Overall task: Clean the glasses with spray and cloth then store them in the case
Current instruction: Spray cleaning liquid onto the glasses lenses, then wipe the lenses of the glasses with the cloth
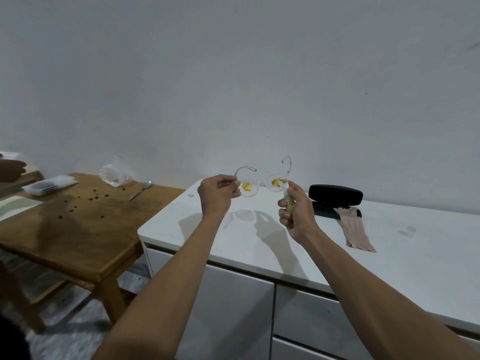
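Pinching the stained glasses (262, 184) mid-frame, the left hand (217, 196) should steady them while the right hand (294, 211), wrapped around the spray bottle (287, 201), mists each lens.

A white bench (259, 245) is carrying an open black case (335, 194) and a beige cloth (357, 233) lying partly on the case's lower half.

Clear-framed glasses (262, 184) in my grip, yellow-orange smears on both lenses. Spray bottle (288, 201) pale green. Case (335, 194) black. Cloth (355, 229) beige-pink.
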`<state>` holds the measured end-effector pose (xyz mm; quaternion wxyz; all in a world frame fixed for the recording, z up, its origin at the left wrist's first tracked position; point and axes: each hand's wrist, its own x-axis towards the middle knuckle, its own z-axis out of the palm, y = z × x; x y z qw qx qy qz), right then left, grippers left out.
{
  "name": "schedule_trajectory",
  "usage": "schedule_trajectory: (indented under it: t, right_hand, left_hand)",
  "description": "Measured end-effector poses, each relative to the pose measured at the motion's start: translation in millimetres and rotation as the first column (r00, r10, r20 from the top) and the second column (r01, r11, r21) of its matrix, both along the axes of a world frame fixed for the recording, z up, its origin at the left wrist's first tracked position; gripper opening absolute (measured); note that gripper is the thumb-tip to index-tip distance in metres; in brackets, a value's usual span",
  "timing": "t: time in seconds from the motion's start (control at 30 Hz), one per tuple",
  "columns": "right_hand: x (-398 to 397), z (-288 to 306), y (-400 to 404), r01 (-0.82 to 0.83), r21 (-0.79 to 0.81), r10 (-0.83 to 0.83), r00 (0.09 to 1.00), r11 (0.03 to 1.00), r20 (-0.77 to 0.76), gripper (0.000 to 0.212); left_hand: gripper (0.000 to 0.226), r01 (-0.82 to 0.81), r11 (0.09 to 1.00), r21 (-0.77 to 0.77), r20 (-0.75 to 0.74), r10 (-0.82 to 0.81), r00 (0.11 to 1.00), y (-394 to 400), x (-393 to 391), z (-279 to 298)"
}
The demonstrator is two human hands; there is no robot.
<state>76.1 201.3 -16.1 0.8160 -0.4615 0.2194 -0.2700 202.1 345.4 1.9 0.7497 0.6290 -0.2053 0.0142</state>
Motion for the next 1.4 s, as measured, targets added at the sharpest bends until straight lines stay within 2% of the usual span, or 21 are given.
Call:
schedule_trajectory:
  t: [0.17,0.37,0.53,0.87,1.1,1.23,1.4]
  right_hand:
    - [7.1,-2.1,14.1,-0.068,0.015,0.068,0.998,0.998,0.014,0.024]
    - [18.6,-3.9,28.2,-0.159,0.127,0.149,0.986,0.979,0.079,0.026]
    - [23.2,-8.0,33.3,-0.171,0.149,0.165,0.985,0.974,0.051,0.027]
    - [14.3,-18.2,22.6,-0.122,-0.001,0.122,0.992,0.993,-0.015,0.022]
    - [-14.5,-22.2,-14.6,0.081,-0.324,-0.129,0.983,0.943,-0.130,0.036]
    - [-46.5,-30.3,-53.5,0.248,-0.521,-0.348,0.932,0.816,-0.101,0.020]
    - [-103.6,-24.2,-102.7,0.468,-0.633,-0.633,0.773,0.617,-0.046,0.030]
  left_hand:
    - [0.010,0.017,1.000,-0.010,0.006,-0.017,1.000,-5.9,-5.1,7.2]
    - [0.010,0.023,1.000,-0.001,0.002,-0.023,1.000,-9.7,-8.2,10.1]
    - [0.011,0.016,1.000,0.016,0.002,-0.016,1.000,-9.3,-8.1,6.3]
    - [0.010,-0.009,1.000,0.002,-0.019,0.009,1.000,-2.2,-4.3,0.0]
    - [0.011,-0.022,1.000,-0.011,-0.015,0.022,1.000,-8.5,-2.9,-2.8]
    - [0.010,-0.038,0.999,0.003,0.004,0.038,0.999,-20.1,-6.6,-8.1]
    - [0.009,-0.009,1.000,-0.018,0.004,0.009,1.000,-42.8,-20.1,-11.8]
